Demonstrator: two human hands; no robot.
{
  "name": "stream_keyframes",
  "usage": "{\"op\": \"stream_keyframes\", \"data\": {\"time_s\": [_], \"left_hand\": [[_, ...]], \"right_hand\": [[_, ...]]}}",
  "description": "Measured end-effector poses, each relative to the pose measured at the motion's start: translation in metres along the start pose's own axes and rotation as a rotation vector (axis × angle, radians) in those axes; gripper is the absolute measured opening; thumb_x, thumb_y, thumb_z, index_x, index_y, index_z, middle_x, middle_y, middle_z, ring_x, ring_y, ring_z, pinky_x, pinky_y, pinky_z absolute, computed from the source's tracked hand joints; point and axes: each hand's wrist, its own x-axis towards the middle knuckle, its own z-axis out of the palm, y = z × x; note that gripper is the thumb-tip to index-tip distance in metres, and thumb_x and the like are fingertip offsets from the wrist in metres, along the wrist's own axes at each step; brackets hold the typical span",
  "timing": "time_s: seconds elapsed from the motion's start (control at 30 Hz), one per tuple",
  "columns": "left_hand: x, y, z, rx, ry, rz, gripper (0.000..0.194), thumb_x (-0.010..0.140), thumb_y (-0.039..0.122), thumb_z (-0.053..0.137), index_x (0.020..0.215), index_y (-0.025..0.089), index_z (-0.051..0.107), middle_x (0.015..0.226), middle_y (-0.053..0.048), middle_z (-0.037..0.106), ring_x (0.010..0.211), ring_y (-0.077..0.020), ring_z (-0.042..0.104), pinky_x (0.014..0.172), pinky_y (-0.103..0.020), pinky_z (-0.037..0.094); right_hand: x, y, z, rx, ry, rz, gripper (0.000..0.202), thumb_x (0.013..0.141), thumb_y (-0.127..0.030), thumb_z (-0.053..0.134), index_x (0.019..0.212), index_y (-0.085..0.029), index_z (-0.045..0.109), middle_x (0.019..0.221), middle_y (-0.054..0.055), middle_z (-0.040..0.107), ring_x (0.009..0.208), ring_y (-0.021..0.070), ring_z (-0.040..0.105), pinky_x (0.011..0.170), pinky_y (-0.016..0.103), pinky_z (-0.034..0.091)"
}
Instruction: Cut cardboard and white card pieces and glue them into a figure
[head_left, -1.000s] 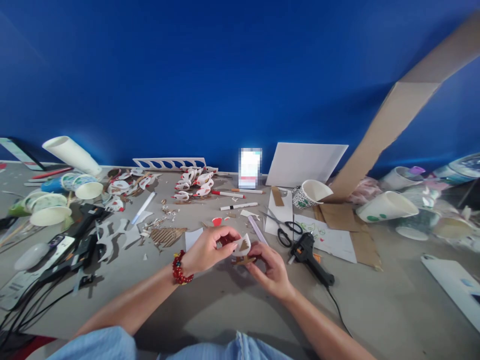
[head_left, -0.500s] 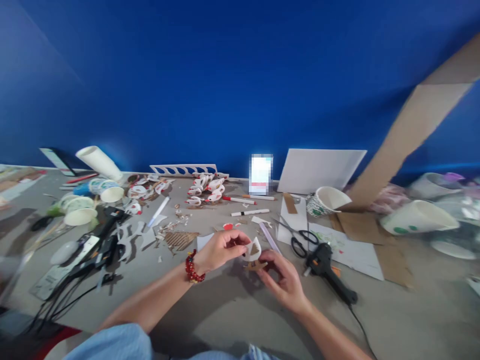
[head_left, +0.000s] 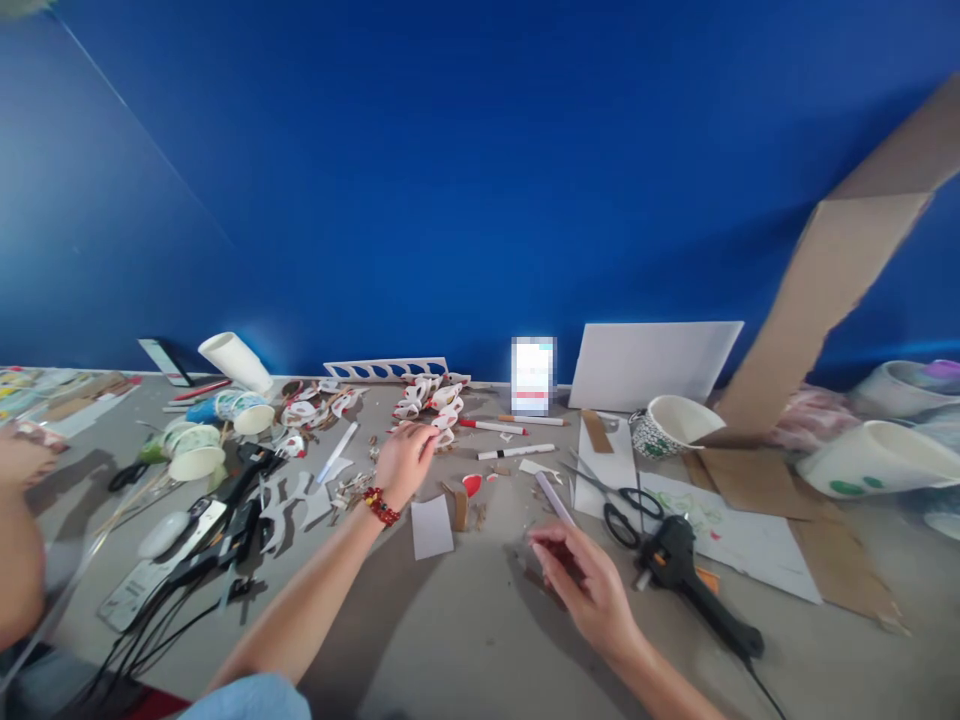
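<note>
My left hand (head_left: pixel 407 462), with a red bead bracelet (head_left: pixel 381 507) on its wrist, reaches to the near edge of a pile of small white paper birds (head_left: pixel 427 395) with red marks. Its fingers are drawn together, and what they hold, if anything, is hidden. One bird (head_left: pixel 445 438) lies right by the fingertips. My right hand (head_left: pixel 583 580) hovers over the front of the table with curled fingers pinched together. A blurred brownish bit shows under them; I cannot make out what it is. A pale purple stick (head_left: pixel 554 498) lies just beyond that hand.
Scissors (head_left: pixel 619 500) and a black glue gun (head_left: pixel 694 580) lie right of my right hand. White paper (head_left: pixel 432 528), a cardboard scrap (head_left: pixel 459 508), pens (head_left: pixel 516 452) and cut bits lie mid-table. Paper cups (head_left: pixel 671 425), a power strip (head_left: pixel 161 565) and another person's arm (head_left: pixel 19 540) flank the area.
Both hands were together around a small white paper bird with cardboard on it. My left hand has moved up and left to the pile; the right stayed, and the bird no longer shows between them.
</note>
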Motion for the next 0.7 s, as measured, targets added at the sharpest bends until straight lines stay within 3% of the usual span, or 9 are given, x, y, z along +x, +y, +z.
{"op": "stream_keyframes", "data": {"time_s": [0.7], "left_hand": [[-0.007,-0.006,0.016,0.178,-0.005,0.073,0.026,0.091,0.016,0.048,0.110,0.021,0.065,0.102,-0.009,0.071,0.100,-0.0255,0.061,0.088,-0.038,0.049]], "right_hand": [[0.003,-0.007,-0.001,-0.018,-0.014,-0.014,0.016,0.095,-0.031,0.050,0.094,-0.020,0.062,0.082,0.005,0.061,0.062,0.0143,0.058,0.055,0.022,0.051]]}}
